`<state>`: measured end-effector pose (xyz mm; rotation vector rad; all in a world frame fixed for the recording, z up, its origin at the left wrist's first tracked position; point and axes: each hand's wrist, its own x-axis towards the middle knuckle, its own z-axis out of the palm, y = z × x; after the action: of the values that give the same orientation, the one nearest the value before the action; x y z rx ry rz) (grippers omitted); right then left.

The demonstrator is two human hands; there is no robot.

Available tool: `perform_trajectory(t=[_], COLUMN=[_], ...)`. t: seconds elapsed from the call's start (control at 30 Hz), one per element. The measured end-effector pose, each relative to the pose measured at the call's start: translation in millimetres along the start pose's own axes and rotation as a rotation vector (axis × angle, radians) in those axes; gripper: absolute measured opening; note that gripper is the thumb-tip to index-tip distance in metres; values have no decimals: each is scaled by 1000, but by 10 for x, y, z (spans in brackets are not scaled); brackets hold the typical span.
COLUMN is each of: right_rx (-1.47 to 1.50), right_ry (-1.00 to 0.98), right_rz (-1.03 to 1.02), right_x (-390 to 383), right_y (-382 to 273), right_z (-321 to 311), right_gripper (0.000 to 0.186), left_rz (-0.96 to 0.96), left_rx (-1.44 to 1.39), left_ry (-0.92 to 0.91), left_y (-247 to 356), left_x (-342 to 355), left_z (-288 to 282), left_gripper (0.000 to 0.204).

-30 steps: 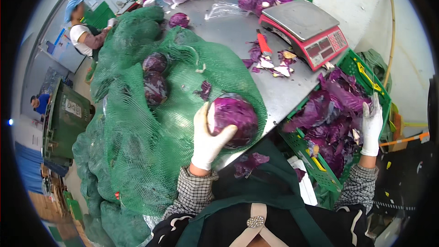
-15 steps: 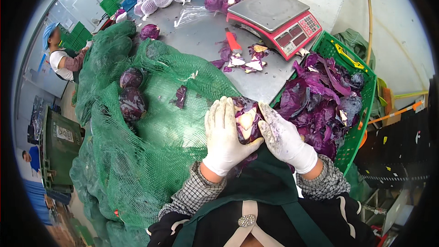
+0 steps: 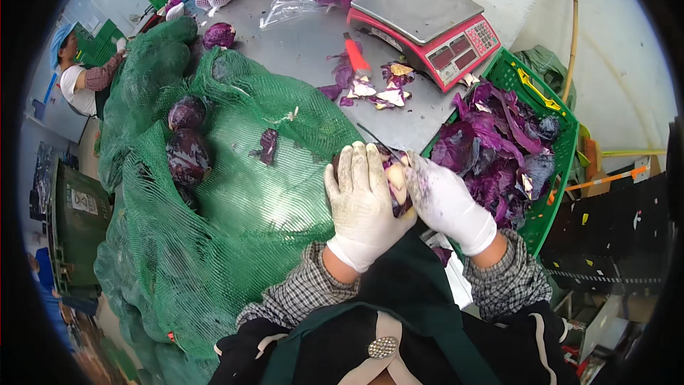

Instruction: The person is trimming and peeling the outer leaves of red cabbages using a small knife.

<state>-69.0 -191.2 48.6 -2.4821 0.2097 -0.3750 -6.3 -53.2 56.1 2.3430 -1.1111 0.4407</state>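
A red cabbage [image 3: 396, 184], its pale cut core facing up, sits between my two white-gloved hands in front of my apron. My left hand [image 3: 365, 196] presses against its left side with the fingers together, covering much of it. At the right edge of the cabbage, the fingers of my right hand [image 3: 443, 199] are closed on what looks like an outer leaf. A thin dark leaf edge [image 3: 377, 138] sticks up past the fingertips; the pinch itself is partly hidden.
Green mesh sacks [image 3: 192, 242] spread on the left, with loose red cabbages [image 3: 189, 155] on them. A green crate [image 3: 563, 171] of peeled leaves stands right. On the metal table [image 3: 292, 43] are a red scale [image 3: 427, 21], a red-handled tool [image 3: 356, 53] and trimmings. A co-worker [image 3: 82, 75] stands far left.
My right hand has closed on the cabbage's right edge, and a thin dark leaf edge now stands out. The left hand covers more of the cabbage. The surroundings have shifted slightly left in view.
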Motion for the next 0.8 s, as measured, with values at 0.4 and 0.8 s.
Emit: perform_trajectory(t=[0.4, 0.8], right_rx=[-59, 336], right_ry=[-185, 228], right_rz=[8, -195], right_x=[560, 229], right_y=[489, 2], right_z=[-97, 333], right_gripper=[35, 22], left_rz=[-19, -186], left_rx=[45, -93], left_ry=[22, 64], left_y=[12, -517], left_x=[-114, -618], left_z=[107, -428], left_gripper=[95, 101])
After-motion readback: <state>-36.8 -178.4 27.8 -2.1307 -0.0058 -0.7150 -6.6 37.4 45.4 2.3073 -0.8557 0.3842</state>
